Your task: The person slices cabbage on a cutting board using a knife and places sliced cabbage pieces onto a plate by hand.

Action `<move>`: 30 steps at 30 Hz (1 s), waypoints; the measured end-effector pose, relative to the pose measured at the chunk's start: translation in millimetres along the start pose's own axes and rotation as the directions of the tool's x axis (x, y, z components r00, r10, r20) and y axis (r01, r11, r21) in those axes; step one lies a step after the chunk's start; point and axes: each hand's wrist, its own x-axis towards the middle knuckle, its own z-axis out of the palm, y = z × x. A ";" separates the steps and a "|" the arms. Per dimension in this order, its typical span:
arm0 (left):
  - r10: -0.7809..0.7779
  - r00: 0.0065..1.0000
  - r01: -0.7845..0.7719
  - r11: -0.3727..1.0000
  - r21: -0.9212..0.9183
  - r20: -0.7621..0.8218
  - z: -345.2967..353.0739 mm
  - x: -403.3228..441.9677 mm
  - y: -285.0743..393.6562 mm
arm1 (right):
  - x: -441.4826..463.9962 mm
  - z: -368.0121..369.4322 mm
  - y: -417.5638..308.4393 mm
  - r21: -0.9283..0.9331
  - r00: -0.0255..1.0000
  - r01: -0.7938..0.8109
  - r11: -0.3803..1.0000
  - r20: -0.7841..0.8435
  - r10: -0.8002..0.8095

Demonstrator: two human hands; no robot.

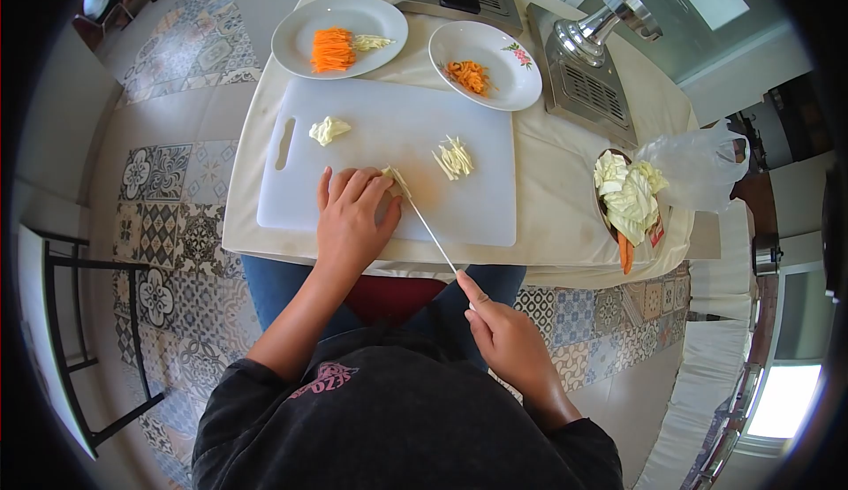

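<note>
One knife, one cutting board, two grips at work, cabbage in hand at center of frame.
The right grip [501,329], lower center, is closed on the handle of the knife [431,230]; its thin blade runs up-left to the fingertips of the left grip [358,212], closed on a pale cabbage piece [391,174], mostly hidden. On the white cutting board [353,106]: one loose cabbage chunk [329,130], crumpled, above the left grip, and one pile of cabbage strips [453,159], thin and pale yellow-green, right of it. Two white plates, upper center: the left plate [291,37] bears carrot and cabbage strips, the right plate [512,81] carrot shreds.
</note>
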 end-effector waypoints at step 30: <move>0.010 1.000 -0.010 1.000 -0.016 -0.001 -2.6 0.3 0.6 | 23.0 -10.6 11.2 0.005 0.985 -0.081 0.997 -0.154 0.081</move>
